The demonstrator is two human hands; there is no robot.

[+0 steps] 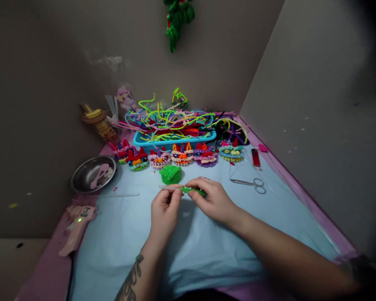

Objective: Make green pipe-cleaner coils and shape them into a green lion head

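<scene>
Over the blue-covered table, my left hand pinches a thin pale rod between thumb and fingers. My right hand, just to its right, is closed on a green pipe cleaner, which looks coiled around the rod's right end. The fingertips of both hands nearly meet there, and part of the coil is hidden behind my right fingers. A rounded green fuzzy piece sits directly beyond my hands, apart from them.
Colourful pipe-cleaner heads stand in a row before a blue tray heaped with pipe cleaners. At left are a metal bowl, a glue gun and a clear stick. Scissors and a red lighter lie right.
</scene>
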